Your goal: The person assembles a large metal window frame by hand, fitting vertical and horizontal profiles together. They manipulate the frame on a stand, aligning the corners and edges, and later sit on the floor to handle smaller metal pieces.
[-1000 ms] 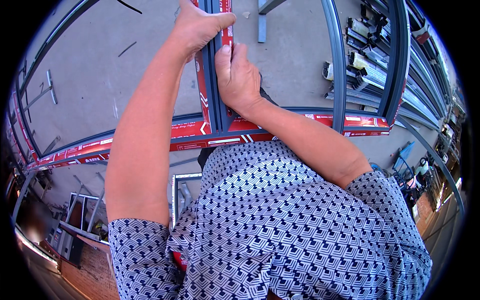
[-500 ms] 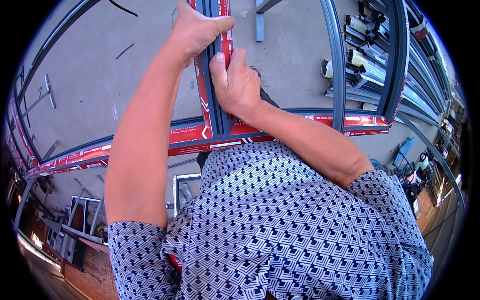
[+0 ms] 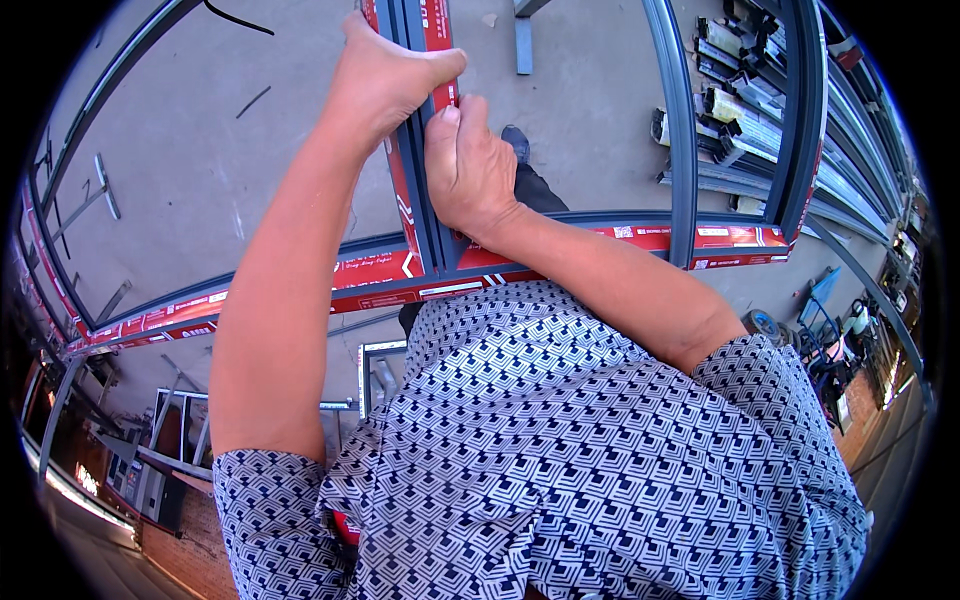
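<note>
A dark grey metal window or door frame (image 3: 580,222), its faces covered in red protective film, spans the space before me. From its near rail a grooved middle bar (image 3: 425,200) runs away from me. High on this bar my left hand (image 3: 385,72) is wrapped round it, thumb stretched across the top and the other fingers mostly hidden. Just nearer, my right hand (image 3: 470,170) is closed at the bar's right side, its thumb pressed along the edge and its fingers curled underneath. Whether a small strip sits under that thumb cannot be seen.
Long metal profiles (image 3: 740,125) lie stacked on the floor to the right. A slim upright bar (image 3: 675,130) crosses the frame's right part. My shoe (image 3: 516,143) shows beyond the near rail. Dark strips (image 3: 253,102) and a metal offcut (image 3: 107,187) lie on the floor at left.
My hands keep their grip on the middle bar, with the right one shifted very slightly. The view has tilted a little, and more of my shoe shows beside the bar.
</note>
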Action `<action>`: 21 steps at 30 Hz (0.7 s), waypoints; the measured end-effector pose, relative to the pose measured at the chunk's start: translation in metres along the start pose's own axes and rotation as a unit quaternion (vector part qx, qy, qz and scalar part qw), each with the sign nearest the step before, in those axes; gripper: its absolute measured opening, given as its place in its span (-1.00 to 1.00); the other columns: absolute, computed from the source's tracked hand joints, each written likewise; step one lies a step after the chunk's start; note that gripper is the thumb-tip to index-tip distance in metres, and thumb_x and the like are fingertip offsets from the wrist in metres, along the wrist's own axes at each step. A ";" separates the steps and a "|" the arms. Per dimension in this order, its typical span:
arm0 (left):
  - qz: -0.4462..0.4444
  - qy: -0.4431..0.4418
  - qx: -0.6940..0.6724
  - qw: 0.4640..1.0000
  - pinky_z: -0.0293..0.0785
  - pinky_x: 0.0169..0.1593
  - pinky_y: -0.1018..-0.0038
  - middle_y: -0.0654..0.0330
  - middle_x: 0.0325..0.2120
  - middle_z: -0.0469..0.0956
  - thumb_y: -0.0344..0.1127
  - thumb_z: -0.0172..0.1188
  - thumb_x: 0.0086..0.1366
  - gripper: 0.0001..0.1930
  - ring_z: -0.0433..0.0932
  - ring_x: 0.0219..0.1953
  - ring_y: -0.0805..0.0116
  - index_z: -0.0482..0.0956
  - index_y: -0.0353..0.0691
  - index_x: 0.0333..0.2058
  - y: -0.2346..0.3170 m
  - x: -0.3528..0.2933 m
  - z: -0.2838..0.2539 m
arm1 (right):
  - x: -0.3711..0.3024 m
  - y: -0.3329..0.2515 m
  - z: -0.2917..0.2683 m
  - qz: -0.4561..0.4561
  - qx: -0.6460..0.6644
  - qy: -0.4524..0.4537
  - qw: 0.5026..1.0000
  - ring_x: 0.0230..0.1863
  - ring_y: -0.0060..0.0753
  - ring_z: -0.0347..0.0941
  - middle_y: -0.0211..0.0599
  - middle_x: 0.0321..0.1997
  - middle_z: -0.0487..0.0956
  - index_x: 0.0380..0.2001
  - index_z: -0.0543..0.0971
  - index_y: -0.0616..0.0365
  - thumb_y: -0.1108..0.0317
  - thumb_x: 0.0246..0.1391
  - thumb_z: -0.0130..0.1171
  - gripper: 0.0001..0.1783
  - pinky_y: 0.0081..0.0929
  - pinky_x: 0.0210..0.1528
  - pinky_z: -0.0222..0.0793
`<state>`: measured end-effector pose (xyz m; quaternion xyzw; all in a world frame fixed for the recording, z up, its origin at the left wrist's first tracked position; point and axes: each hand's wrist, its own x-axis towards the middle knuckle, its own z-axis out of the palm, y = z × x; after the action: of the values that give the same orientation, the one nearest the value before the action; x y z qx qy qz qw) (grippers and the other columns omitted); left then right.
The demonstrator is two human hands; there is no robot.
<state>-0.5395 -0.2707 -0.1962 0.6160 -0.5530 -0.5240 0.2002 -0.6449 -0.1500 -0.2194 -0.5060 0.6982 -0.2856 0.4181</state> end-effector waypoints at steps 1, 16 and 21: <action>0.002 0.009 -0.001 1.000 0.71 -0.08 0.32 0.02 -0.21 0.70 -0.16 0.63 0.02 -0.37 0.73 -0.23 0.26 0.58 -0.42 -0.03 -0.001 0.000 0.001 | 0.000 0.000 0.000 -0.006 0.006 0.005 1.000 -0.40 0.51 0.54 0.31 -0.42 0.60 -0.11 0.32 0.29 0.07 0.54 -0.20 -0.58 0.35 -0.22 0.41; 0.006 0.052 -0.031 0.998 0.65 0.04 0.31 -0.01 -0.09 0.59 -0.30 0.50 0.02 -0.19 0.63 -0.09 0.21 0.31 -0.52 0.20 0.015 -0.004 0.006 | -0.001 0.017 0.007 0.031 0.061 0.029 0.997 -0.13 0.66 0.48 0.44 -0.27 0.59 -0.13 0.48 0.28 -0.03 0.56 -0.41 -0.40 0.29 0.02 0.37; 0.044 0.046 -0.025 0.998 0.65 0.05 0.30 -0.02 -0.07 0.58 -0.30 0.49 0.02 -0.16 0.63 -0.08 0.20 0.28 -0.52 0.23 0.012 -0.004 0.008 | -0.009 0.001 -0.002 0.101 0.045 0.042 0.993 -0.22 0.66 0.50 0.40 -0.36 0.60 -0.11 0.46 0.27 -0.01 0.55 -0.40 -0.43 0.37 -0.03 0.34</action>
<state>-0.5515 -0.2683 -0.1880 0.6091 -0.5568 -0.4995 0.2635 -0.6459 -0.1417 -0.2166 -0.4009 0.7490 -0.2943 0.4378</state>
